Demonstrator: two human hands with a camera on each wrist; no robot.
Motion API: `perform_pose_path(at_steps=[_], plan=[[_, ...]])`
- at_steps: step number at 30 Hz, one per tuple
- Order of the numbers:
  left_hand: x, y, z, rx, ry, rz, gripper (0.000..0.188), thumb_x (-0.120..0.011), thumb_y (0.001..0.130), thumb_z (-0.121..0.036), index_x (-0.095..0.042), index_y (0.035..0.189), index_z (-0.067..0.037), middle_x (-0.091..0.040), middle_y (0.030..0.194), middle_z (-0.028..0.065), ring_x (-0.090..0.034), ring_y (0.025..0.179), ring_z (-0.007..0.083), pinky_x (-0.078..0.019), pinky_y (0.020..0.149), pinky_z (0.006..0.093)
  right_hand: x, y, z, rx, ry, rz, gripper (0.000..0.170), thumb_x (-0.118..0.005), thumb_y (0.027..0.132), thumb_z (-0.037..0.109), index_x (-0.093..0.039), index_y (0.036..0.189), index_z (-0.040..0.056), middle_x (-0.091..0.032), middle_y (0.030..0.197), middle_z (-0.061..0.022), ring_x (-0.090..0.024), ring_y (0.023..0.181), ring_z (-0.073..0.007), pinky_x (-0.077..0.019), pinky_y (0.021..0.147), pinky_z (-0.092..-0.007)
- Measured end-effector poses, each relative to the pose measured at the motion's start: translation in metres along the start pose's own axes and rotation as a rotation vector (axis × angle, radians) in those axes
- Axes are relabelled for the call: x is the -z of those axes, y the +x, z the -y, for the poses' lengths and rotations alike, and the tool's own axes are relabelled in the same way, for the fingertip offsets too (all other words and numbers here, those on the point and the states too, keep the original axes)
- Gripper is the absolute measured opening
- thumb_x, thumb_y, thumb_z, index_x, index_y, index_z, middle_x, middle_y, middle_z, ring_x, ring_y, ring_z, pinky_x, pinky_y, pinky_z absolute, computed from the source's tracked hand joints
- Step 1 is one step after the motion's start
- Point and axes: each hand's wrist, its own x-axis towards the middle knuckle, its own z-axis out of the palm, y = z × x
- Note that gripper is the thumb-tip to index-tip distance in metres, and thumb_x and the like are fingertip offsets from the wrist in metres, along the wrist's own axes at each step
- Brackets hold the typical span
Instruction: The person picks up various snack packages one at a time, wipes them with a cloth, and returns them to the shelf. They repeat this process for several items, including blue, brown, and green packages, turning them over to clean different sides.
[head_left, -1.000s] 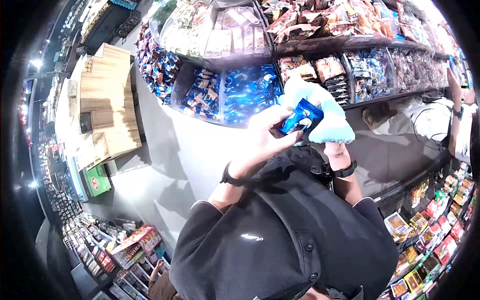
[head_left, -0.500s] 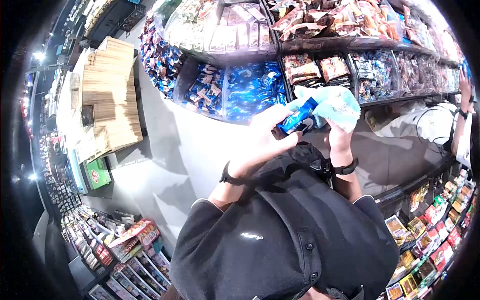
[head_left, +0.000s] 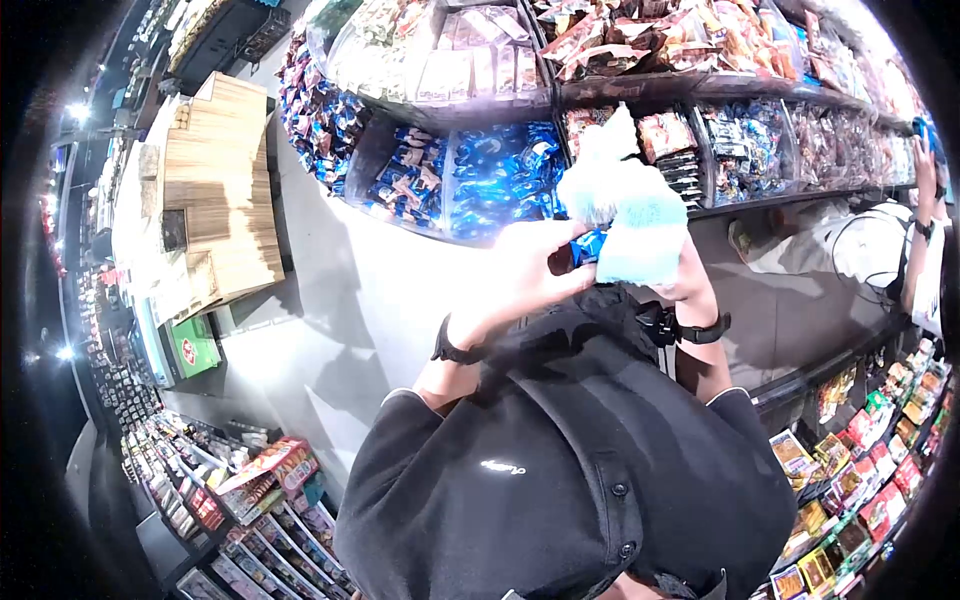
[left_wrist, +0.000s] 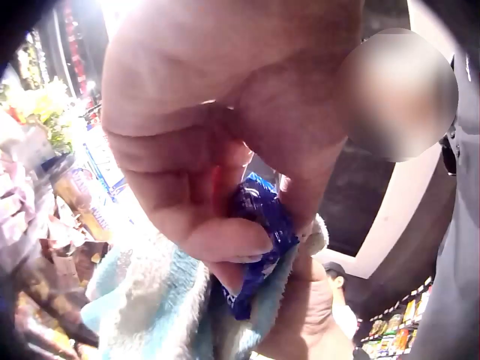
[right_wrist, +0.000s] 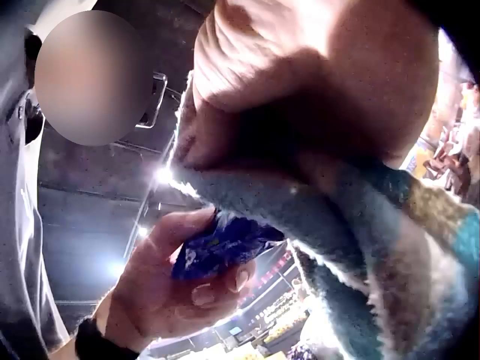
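Observation:
My left hand (head_left: pixel 520 275) pinches a small blue snack packet (left_wrist: pixel 264 217) between thumb and curled fingers. The packet's shiny crinkled wrapper shows in both wrist views, while in the head view cloth and fingers cover most of it. A fluffy light-blue and white cloth (head_left: pixel 645 235) is draped over the fingers of my right hand (head_left: pixel 690 275), which grips it. That cloth (right_wrist: pixel 330 247) lies right against the packet's side, and its loose end hangs away toward the shelves. Most right-hand fingers are hidden under the cloth.
Ahead stand shelf bins; one holds similar blue packets (head_left: pixel 505 165), and bagged snacks (head_left: pixel 670 40) fill the tier above. A wooden counter (head_left: pixel 220 190) stands at left. Another person's arm (head_left: pixel 922 190) reaches in at far right. Packaged goods (head_left: pixel 870 470) line the lower right.
The cloth has shifted over the blue packet, covering most of it in the head view, and its loose end has swung up toward the bins. Both hands stay close together.

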Motion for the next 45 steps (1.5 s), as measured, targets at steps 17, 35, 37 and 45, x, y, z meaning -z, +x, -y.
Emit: perform_pose_path(at_steps=[17, 35, 37, 45], plan=[[0.001, -0.011, 0.011, 0.143, -0.307, -0.121, 0.022, -0.067, 0.079, -0.017, -0.061, 0.091, 0.000, -0.060, 0.074, 0.0050, -0.052, 0.068, 0.0092, -0.0440, 0.063, 0.0260, 0.021, 0.006, 0.001, 0.073, -0.084, -0.217, 0.035, -0.064, 0.084, 0.005, -0.055, 0.117, -0.0023, -0.063, 0.109, -0.0098, -0.062, 0.097, -0.0189, -0.0511, 0.084, -0.0314], [-0.030, -0.007, 0.048, 0.181, 0.008, 0.252, 0.034, -0.063, 0.084, -0.028, -0.061, 0.106, -0.002, -0.065, 0.081, 0.0170, -0.063, 0.074, 0.0278, -0.0493, 0.069, 0.0369, -0.009, -0.013, -0.038, -0.036, -0.012, -0.373, 0.025, -0.066, 0.084, 0.008, -0.057, 0.106, 0.0010, -0.059, 0.095, -0.0031, -0.058, 0.085, -0.0119, -0.0491, 0.078, -0.0277], [-0.029, -0.005, 0.057, 0.267, -0.247, 0.229, 0.030, -0.064, 0.085, -0.024, -0.061, 0.107, -0.004, -0.067, 0.086, 0.0137, -0.063, 0.075, 0.0239, -0.0494, 0.071, 0.0345, -0.001, -0.020, -0.042, -0.090, 0.042, -0.459, 0.019, -0.064, 0.082, 0.007, -0.058, 0.099, 0.0000, -0.060, 0.092, -0.0037, -0.058, 0.084, -0.0103, -0.0481, 0.073, -0.0251], [-0.056, 0.000, 0.196, 0.608, -0.476, -0.361, 0.035, -0.063, 0.090, -0.021, -0.047, 0.115, -0.002, -0.062, 0.089, 0.0064, -0.057, 0.060, 0.0106, -0.0457, 0.052, 0.0246, 0.070, -0.091, -0.089, -0.117, 0.460, -0.429, 0.060, -0.055, 0.090, 0.042, -0.043, 0.131, -0.0008, -0.051, 0.128, -0.0162, -0.052, 0.116, -0.0260, -0.0413, 0.100, -0.0431]])
